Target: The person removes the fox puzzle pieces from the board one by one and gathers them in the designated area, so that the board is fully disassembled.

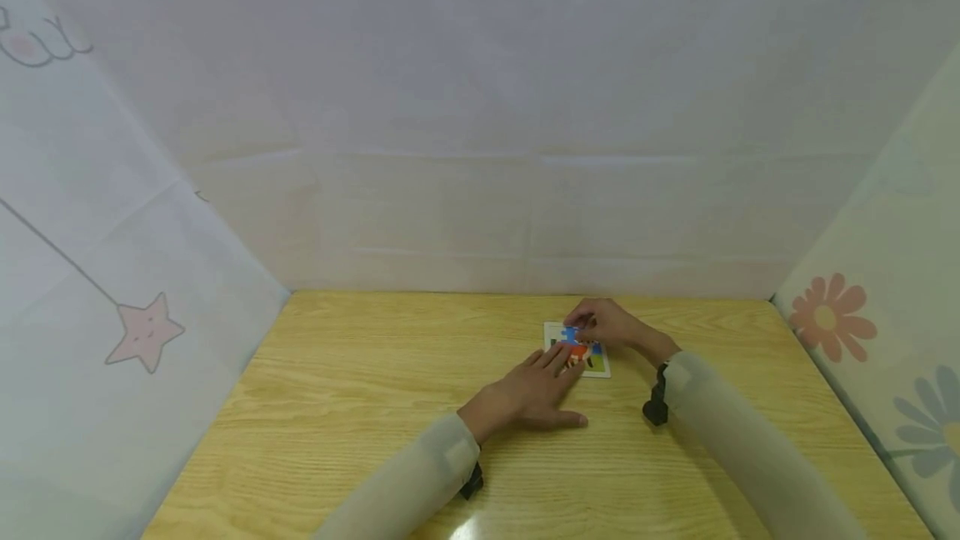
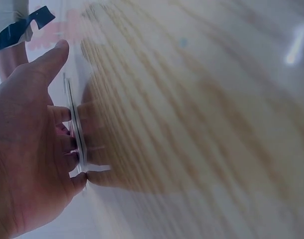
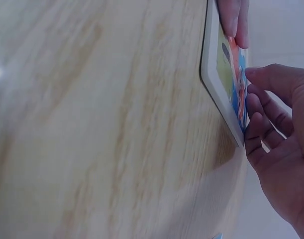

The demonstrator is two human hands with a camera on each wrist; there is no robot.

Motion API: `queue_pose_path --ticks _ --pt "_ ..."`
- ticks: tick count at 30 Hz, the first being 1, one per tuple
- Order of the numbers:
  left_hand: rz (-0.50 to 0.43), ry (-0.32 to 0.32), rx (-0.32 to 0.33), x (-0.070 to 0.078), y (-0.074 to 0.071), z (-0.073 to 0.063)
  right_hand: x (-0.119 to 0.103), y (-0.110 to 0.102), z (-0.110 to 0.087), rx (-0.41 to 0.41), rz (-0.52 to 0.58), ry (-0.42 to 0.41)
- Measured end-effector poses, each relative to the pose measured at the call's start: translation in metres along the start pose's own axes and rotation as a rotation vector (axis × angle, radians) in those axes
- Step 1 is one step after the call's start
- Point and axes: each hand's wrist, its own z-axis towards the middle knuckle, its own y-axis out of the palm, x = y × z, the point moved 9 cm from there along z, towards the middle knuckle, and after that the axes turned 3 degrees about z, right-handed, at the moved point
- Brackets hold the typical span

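Observation:
A small jigsaw puzzle in a white frame lies flat on the wooden table, with blue, red and green parts in its picture. My left hand rests flat across its near left side, fingers straight and thumb spread out over the table. Above the far edge, my right hand has its fingers bent and pinches at a blue puzzle piece between thumb and fingertips. In the right wrist view, the thumb and fingertips of that hand are right at the picture's surface. Both hands partly hide the picture.
Light wood grain covers the table. A pale cloth wall stands behind it, and printed cloth sides rise at left and right, with a pink star and a red flower. Dark straps sit at both wrists.

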Motion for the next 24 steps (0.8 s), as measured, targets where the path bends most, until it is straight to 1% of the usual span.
queue_pose_path --ticks 4,9,13,18,24 --pt "-0.001 0.0 -0.001 0.0003 -0.0012 -0.0002 0.0025 0.0027 0.0016 -0.021 -0.036 -0.017" --pt "-0.009 -0.003 -0.004 0.001 -0.0031 -0.0004 -0.0009 0.0036 0.0021 -0.033 -0.059 -0.034" --pt "-0.02 -0.008 -0.013 0.0011 -0.003 -0.0004 -0.0033 0.0057 0.0027 -0.049 -0.055 -0.041" --pt "-0.016 -0.012 -0.016 0.0008 -0.0023 -0.0002 -0.0014 0.0082 0.0035 -0.06 -0.06 -0.035" --pt "-0.009 -0.015 -0.018 0.0012 -0.0033 -0.0008 0.0002 0.0105 0.0046 -0.071 -0.039 -0.025"
